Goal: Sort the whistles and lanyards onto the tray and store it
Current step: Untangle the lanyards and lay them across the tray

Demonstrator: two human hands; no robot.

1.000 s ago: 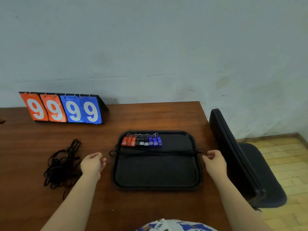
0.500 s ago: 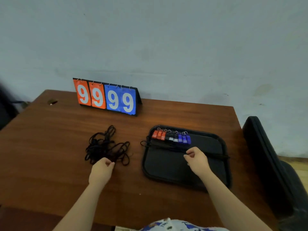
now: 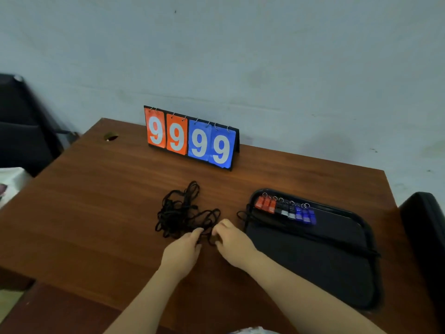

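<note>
A black tray (image 3: 342, 276) lies on the right of the brown table (image 3: 96, 213). Along its far edge sits a row of several whistles (image 3: 285, 209): red, black and blue, each with a metal ring. One black lanyard (image 3: 289, 229) is stretched across the tray. A tangled pile of black lanyards (image 3: 183, 210) lies left of the tray. My left hand (image 3: 184, 251) and my right hand (image 3: 232, 242) meet at the pile's near edge, both pinching cords of it.
A flip scoreboard (image 3: 192, 138) showing 9 9 9 9 stands at the table's far edge by the wall. A black chair (image 3: 426, 237) is at the right of the table, another dark chair (image 3: 21, 126) at the far left. A cable hole (image 3: 110, 136) marks the table's far left corner.
My right hand has left the tray and moved left to the lanyard pile. My left hand now grips cords there. The view has swung left.
</note>
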